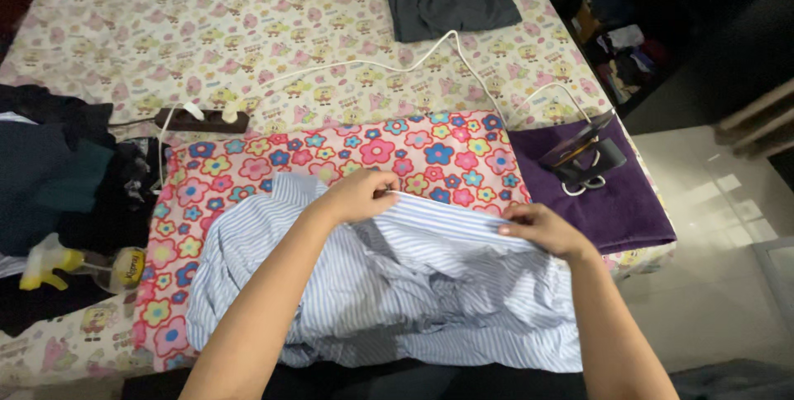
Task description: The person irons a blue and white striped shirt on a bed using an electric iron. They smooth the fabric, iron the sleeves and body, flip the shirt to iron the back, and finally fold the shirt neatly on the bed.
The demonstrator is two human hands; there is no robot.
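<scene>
Left hand [361, 195] and right hand [542, 230] each pinch the striped shirt [389, 284] edge, stretching it flat over the floral pad [331, 156]. Iron [585, 154] parked aside on the purple towel [616, 201], off the fabric.

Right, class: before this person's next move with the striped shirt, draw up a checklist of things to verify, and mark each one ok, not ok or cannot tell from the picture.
1. Both hands grip the fabric: left hand and right hand each pinch an edge of the striped shirt. Ok.
2. Shirt lies flat: it is bunched and creased. Not ok.
3. Shirt sits on the floral pad: mostly, but its near edge hangs off. Not ok.
4. Iron parked away from the shirt, on the purple towel. Ok.
5. Iron cord clear of the shirt. Ok.
6. Iron hot or plugged in: cannot tell.
</scene>
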